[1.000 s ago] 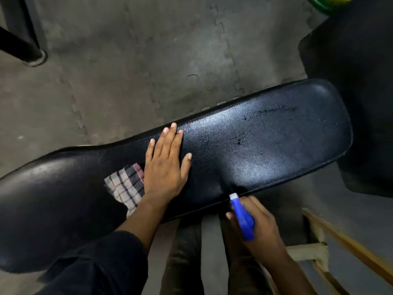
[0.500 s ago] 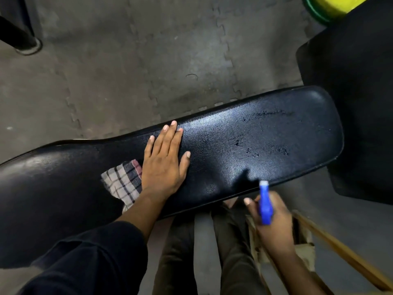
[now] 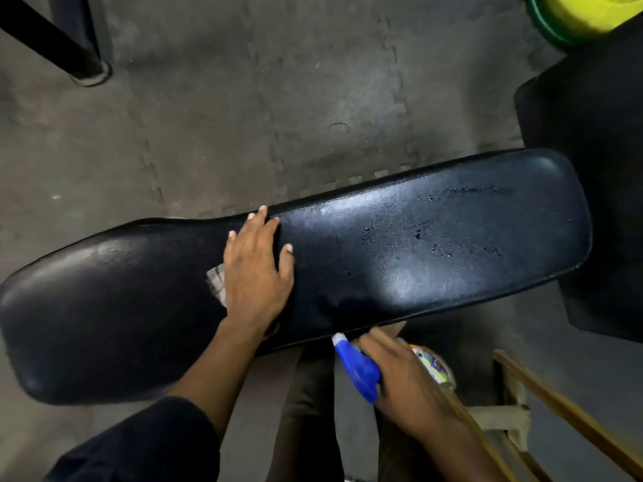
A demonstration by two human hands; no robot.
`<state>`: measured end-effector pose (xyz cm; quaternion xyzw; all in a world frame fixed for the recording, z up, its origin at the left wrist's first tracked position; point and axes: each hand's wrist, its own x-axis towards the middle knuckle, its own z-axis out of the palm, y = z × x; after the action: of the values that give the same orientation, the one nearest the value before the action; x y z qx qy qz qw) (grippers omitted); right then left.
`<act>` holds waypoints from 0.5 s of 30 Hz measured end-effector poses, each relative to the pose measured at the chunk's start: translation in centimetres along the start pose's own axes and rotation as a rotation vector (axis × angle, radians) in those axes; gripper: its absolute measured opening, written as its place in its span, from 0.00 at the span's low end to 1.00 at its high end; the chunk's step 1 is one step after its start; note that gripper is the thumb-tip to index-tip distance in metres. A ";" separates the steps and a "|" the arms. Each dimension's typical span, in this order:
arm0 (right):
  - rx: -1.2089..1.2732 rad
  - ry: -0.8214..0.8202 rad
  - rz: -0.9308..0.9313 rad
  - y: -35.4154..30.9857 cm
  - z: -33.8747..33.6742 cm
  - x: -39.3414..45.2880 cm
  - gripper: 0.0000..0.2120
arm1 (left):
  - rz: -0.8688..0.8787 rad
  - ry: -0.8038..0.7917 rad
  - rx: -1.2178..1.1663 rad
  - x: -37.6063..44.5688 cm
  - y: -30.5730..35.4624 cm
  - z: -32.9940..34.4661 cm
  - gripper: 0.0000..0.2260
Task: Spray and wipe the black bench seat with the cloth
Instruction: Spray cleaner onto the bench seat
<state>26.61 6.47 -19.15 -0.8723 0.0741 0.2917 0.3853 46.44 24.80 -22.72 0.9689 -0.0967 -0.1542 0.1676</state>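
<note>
Spray step: right hand (image 3: 407, 380) wraps spray bottle (image 3: 358, 368), nozzle toward 11 o'clock. Left hand (image 3: 257, 273) flat, open, pinning cloth (image 3: 216, 281) on bench (image 3: 452, 245). Droplets at 3 o'clock; next, sweep the cloth there.

black bench seat (image 3: 435, 252): long padded slab with rounded ends, glossy black vinyl, lying flat and running from 8 o'clock to 2 o'clock across the view, with scattered wet droplets and streaks on its 2 o'clock half. cloth (image 3: 216, 285): checked, pale with dark lines, lying on the seat near its middle, mostly covered, only a small edge showing toward 9 o'clock. spray bottle (image 3: 356, 367): blue trigger head with white nozzle, just off the seat's near edge at 6 o'clock, nozzle angled toward 11 o'clock.
</note>
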 end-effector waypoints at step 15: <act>0.226 0.468 -0.018 -6.3 -1.9 4.1 0.13 | -0.220 -0.012 0.020 -4.2 -6.0 -1.9 0.31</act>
<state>33.07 9.90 -16.50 -0.8682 0.1858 0.0683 0.4550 43.94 31.95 -22.00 0.9744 0.0078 -0.1763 0.1396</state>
